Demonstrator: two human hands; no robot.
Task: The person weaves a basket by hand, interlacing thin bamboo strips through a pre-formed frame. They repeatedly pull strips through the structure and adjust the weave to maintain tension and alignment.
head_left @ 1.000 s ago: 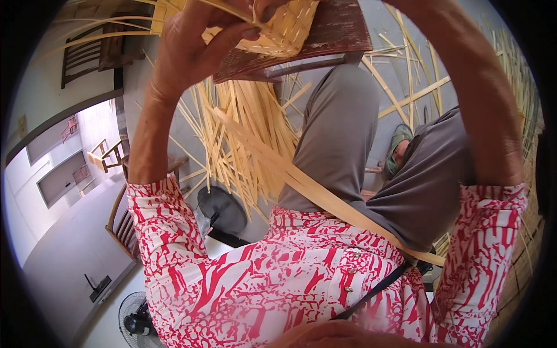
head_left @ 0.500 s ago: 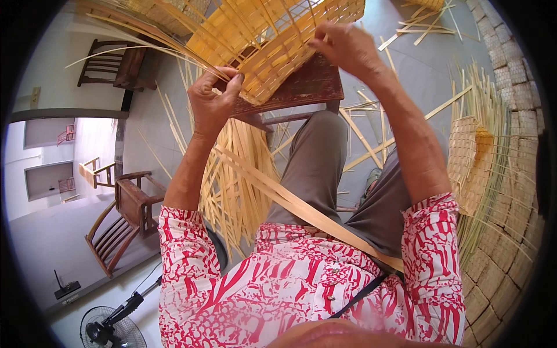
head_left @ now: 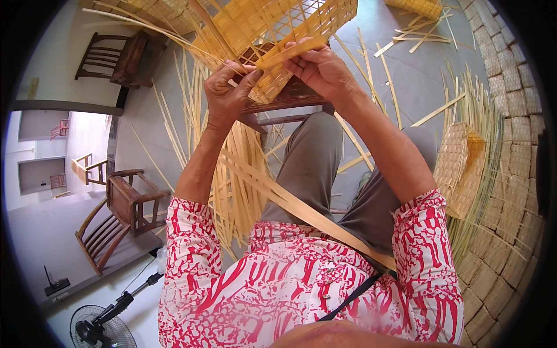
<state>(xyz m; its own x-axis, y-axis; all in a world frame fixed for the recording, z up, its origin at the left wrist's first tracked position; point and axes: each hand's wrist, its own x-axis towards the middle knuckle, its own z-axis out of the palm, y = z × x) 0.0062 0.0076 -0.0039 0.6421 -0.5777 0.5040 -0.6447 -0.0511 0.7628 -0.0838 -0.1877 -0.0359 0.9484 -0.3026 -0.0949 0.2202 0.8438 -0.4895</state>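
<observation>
A half-woven yellow bamboo basket (head_left: 316,28) rests tilted on a dark red wooden stool (head_left: 296,95) in front of me, with long loose strips sticking up from its left side. My right hand (head_left: 325,72) is closed around a flat yellow bamboo strip (head_left: 293,52), which lies along the basket's near wall. At the basket's near left corner, my left hand (head_left: 228,93) pinches with thumb and fingers at the other end of that strip. Its fingertips also touch thin upright strips there.
Pale bamboo strips (head_left: 243,185) hang in a thick bundle left of my knees, and a wide band (head_left: 307,211) crosses my lap. Woven baskets (head_left: 455,168) and green-tinged strips lie at right beside stacked woven pieces (head_left: 516,191). Wooden chairs (head_left: 129,203) and a fan (head_left: 101,325) stand left.
My right hand has come left and down from the basket's far right rim, now with a bamboo strip in it. My left hand has shifted slightly right along the corner.
</observation>
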